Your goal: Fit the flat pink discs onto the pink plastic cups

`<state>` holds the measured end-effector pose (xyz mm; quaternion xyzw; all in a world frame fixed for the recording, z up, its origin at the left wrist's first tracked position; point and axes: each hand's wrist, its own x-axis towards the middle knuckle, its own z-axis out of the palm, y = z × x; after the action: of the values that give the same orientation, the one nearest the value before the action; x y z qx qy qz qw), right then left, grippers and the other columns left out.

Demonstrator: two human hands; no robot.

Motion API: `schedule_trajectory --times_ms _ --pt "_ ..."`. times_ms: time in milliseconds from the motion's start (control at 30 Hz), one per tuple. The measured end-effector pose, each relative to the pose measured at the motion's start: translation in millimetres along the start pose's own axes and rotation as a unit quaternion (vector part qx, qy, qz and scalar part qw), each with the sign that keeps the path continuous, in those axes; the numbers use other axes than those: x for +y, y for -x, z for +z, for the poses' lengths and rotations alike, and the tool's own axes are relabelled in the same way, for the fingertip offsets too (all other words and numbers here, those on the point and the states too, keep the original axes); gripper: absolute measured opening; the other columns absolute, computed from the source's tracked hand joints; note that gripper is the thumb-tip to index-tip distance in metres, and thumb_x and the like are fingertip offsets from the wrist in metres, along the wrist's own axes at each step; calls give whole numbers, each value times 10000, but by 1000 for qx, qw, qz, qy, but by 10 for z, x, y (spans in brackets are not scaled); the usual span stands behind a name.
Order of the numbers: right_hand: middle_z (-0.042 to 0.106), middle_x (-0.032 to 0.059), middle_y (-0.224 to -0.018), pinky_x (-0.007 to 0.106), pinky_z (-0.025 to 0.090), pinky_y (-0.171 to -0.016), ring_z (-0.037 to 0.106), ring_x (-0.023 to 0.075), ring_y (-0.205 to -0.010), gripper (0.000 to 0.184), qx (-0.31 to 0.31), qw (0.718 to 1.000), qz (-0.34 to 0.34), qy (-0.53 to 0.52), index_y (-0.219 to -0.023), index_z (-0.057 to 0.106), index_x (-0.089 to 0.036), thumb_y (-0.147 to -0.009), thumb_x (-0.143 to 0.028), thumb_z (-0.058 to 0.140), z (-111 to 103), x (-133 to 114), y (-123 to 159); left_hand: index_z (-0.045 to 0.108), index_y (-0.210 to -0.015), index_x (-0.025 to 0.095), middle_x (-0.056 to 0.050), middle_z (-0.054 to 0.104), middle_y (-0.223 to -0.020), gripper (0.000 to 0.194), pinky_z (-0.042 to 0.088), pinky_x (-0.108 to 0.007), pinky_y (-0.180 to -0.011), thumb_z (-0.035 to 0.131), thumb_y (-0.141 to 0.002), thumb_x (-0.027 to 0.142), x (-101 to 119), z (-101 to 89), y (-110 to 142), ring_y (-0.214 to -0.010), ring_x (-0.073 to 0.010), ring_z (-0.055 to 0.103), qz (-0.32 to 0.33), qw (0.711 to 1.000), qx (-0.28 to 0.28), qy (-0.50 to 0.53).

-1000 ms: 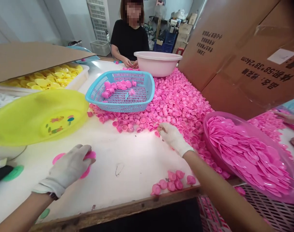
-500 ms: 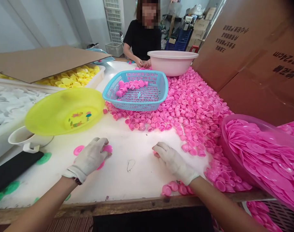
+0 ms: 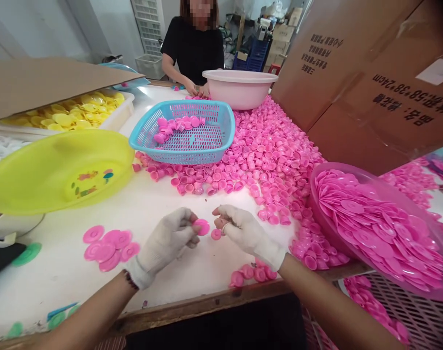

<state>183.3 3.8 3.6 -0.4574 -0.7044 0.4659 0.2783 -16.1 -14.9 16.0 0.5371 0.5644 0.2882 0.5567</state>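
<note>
My left hand point(image 3: 170, 240), in a white glove with bare fingertips, pinches a flat pink plastic disc point(image 3: 202, 227) by its edge. Close beside it, my right hand point(image 3: 248, 233), gloved the same way, has a small pink cup point(image 3: 216, 234) at its fingertips. The disc and the cup nearly meet above the white tabletop point(image 3: 192, 277). Left of my left wrist lies a loose cluster of pink discs point(image 3: 106, 252). Several pink pieces point(image 3: 254, 273) rest by the table edge under my right wrist.
A blue basket point(image 3: 181, 156) with a few pink pieces stands ahead, beside a heap of pink cups point(image 3: 275, 160). To the right, a pink basin point(image 3: 327, 233) holds many discs. A yellow basin point(image 3: 35, 170) is at left. A person point(image 3: 197, 48) works across the table, near a large carton point(image 3: 352, 97).
My hands have come together, the left one carrying its pink disc rightward. The cluster of discs that was mostly behind my left hand is now exposed. My view has turned to the right.
</note>
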Motion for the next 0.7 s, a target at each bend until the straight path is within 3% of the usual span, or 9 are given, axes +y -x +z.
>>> schedule_trajectory --times_ms 133,267,533,700 --pt "539 -32 -682 183 416 -493 526 68 -523 60 -32 992 117 -31 -783 528 -181 -795 -160 473 -7 57 -31 470 -812 186 35 578 -556 179 481 -237 -493 581 -747 311 -6 365 -155 -503 -121 574 -34 998 -25 49" --pt "526 -52 -577 160 357 -394 515 71 -427 78 -72 970 224 -67 -863 511 -182 -799 -177 467 36 226 -41 464 -796 194 47 560 -514 167 446 -217 -427 565 -752 320 -178 466 -255 -444 -119 557 -86 994 -51 44" --pt "557 -55 -543 157 423 -401 550 85 -397 110 -141 933 278 -179 -948 456 -195 -863 -265 460 91 338 -98 453 -822 174 31 590 -589 301 432 -208 -495 613 -762 422 -247 387 -321 -496 -89 546 -114 970 -135 165" --pt "573 -39 -592 178 466 -418 601 106 -454 85 -154 926 277 -203 -925 455 -196 -878 -246 405 49 396 -97 442 -808 181 31 593 -584 258 404 -200 -454 611 -762 370 -267 401 -372 -459 -80 508 -128 972 -127 154"
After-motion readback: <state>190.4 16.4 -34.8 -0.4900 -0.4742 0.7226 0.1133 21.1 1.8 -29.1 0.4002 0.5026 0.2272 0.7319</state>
